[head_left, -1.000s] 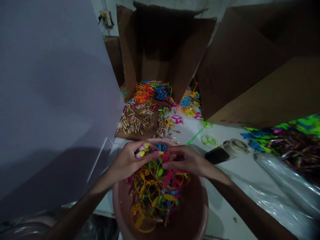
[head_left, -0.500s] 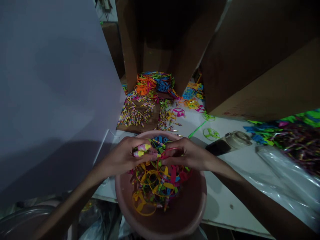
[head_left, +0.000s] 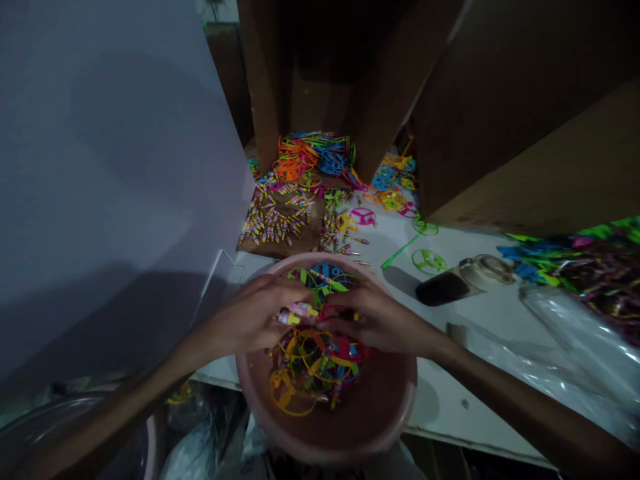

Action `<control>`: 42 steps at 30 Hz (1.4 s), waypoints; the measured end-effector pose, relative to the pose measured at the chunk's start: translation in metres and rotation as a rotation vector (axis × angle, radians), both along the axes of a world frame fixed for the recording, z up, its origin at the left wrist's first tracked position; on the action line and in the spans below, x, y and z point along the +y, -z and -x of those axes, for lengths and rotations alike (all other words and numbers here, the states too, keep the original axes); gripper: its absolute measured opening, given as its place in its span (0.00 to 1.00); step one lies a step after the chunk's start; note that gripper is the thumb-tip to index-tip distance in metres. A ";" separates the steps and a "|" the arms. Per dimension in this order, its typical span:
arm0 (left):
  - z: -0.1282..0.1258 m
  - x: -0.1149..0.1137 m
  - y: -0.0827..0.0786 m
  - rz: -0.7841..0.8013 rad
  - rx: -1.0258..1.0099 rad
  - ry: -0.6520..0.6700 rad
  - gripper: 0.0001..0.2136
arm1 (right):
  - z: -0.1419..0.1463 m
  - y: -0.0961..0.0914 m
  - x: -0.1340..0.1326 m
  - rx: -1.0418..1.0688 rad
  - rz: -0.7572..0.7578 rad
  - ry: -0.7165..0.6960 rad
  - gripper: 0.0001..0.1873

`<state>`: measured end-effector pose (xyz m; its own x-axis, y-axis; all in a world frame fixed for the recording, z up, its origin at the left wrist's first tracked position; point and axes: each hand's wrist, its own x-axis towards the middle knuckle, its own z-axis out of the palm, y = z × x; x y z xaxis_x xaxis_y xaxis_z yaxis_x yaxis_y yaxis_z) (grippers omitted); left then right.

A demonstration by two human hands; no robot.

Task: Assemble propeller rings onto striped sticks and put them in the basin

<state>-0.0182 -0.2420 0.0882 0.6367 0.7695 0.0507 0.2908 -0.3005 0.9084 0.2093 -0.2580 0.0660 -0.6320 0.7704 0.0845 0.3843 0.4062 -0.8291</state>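
Note:
My left hand [head_left: 255, 317] is closed around a few small pink-and-white pieces with yellow tips [head_left: 303, 309]. Opposite it, my right hand [head_left: 383, 323] pinches a red propeller ring [head_left: 330, 312], partly covered by its fingers. The fingertips of both hands nearly meet where a piece and the ring come together; the exact contact is hidden. Both hands are above a pink basin [head_left: 327, 453]. Inside the basin lies a tangle of ringed propellers, among them a yellow propeller ring [head_left: 293, 403] near the front and a blue propeller ring [head_left: 327, 272] at the back.
Behind the basin, many small pieces lie on a brown board [head_left: 280, 248]. An open carton [head_left: 320, 100] holds a colourful propeller pile [head_left: 320, 157]. A dark bottle [head_left: 445, 287], a green propeller ring [head_left: 429, 261], a green twisted stick [head_left: 400, 251] and clear plastic bags [head_left: 565, 333] lie rightward.
The view has shifted slightly. My hands have turned a little and come closer together, so the fingers hide more of the red ring. Both keep their hold.

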 end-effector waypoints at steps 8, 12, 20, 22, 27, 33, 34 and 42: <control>0.004 0.024 0.036 -0.061 -0.004 -0.154 0.03 | -0.011 0.016 0.023 -0.097 -0.010 -0.059 0.12; 0.015 0.040 0.065 -0.153 0.061 -0.447 0.06 | -0.028 0.023 0.082 -0.219 -0.070 0.278 0.17; 0.013 0.024 0.096 0.106 0.098 -0.576 0.10 | -0.068 0.091 0.220 -0.500 0.043 0.979 0.26; 0.015 0.018 0.100 0.119 0.052 -0.609 0.13 | -0.073 0.105 0.230 -0.523 0.119 0.992 0.23; 0.022 0.017 0.102 0.174 -0.008 -0.614 0.20 | -0.074 0.125 0.228 -0.438 0.185 0.941 0.19; 0.014 0.028 0.104 0.176 -0.084 -0.648 0.22 | -0.078 0.114 0.205 -0.038 0.214 0.962 0.16; 0.012 0.029 0.105 0.169 -0.108 -0.650 0.22 | -0.077 0.108 0.199 0.061 0.226 0.965 0.17; -0.015 0.034 0.080 0.168 -0.225 -0.561 0.23 | -0.047 0.059 0.110 0.736 0.531 0.669 0.20</control>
<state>-0.0030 -0.2084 0.0079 0.1211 0.9925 -0.0146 0.1588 -0.0048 0.9873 0.2561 -0.1477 0.0068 -0.0101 0.9849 -0.1731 -0.2611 -0.1697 -0.9503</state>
